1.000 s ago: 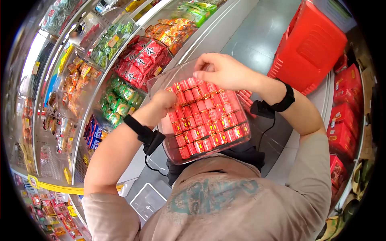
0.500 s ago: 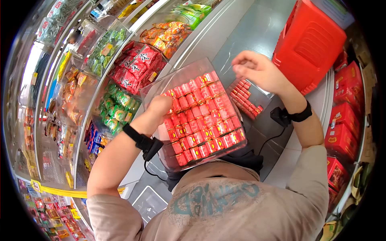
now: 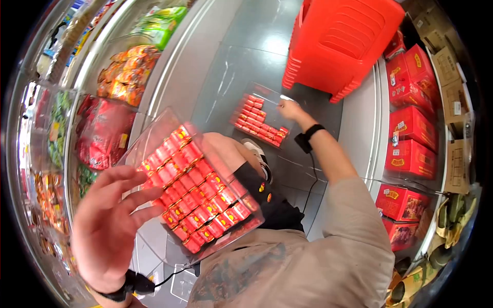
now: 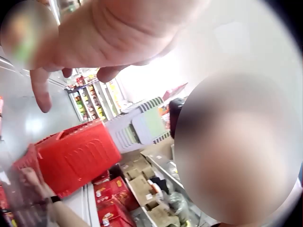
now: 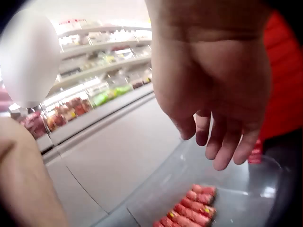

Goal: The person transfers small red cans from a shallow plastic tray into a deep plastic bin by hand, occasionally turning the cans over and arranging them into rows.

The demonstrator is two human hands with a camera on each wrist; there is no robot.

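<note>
A clear box (image 3: 146, 136) filled with rows of red rolls (image 3: 195, 185) leans tilted in front of the person's body. At its left side the left hand (image 3: 110, 220) has its fingers spread and extended over the box edge; whether they touch it is unclear. In the left wrist view the left hand (image 4: 128, 33) shows no object. On the floor lies a second clear box, partly filled with red rolls (image 3: 262, 126). The right hand (image 3: 291, 109) is at its far right edge. In the right wrist view the right hand's (image 5: 213, 104) fingers hang loosely above the rolls (image 5: 191, 210), holding nothing visible.
Red stacked plastic stools (image 3: 344, 41) stand beyond the right hand. Shelves of packaged snacks (image 3: 128, 72) line the left side. Red gift boxes (image 3: 411, 128) and brown cartons (image 3: 454, 108) fill the right shelf. The person's leg and shoe (image 3: 259, 156) are beside the floor box.
The right hand has moved away from the upper box to the floor box. The left hand has let go its earlier hold and spread its fingers. The upper box appears farther left and more tilted.
</note>
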